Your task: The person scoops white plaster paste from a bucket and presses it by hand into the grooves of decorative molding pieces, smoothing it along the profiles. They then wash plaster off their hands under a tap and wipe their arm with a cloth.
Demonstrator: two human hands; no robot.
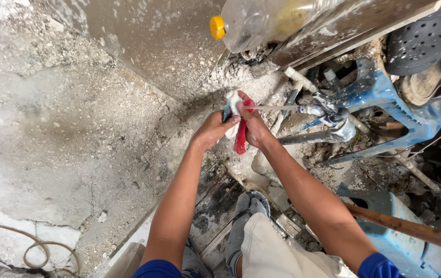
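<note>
My left hand (212,129) and right hand (254,128) meet just above the middle of the frame, both clenched on the same red-and-white rag (239,126), the left fingers folded over its white top, the right wrapped round the red part that hangs down between the wrists. A thin metal rod (277,108) runs from the rag to the right, ending at a grimy pipe fitting (331,118) right of centre. Behind the fitting, a paint-splashed blue plastic chair (385,98) lies among rubble at the upper right. A clear plastic bottle with a yellow cap (251,20) lies at the top centre. Below my hands, a grey shoe (246,211) stands on dirty tiles. A wooden handle (411,229) crosses the lower right, and dusty concrete floor (50,128) fills the left.
</note>
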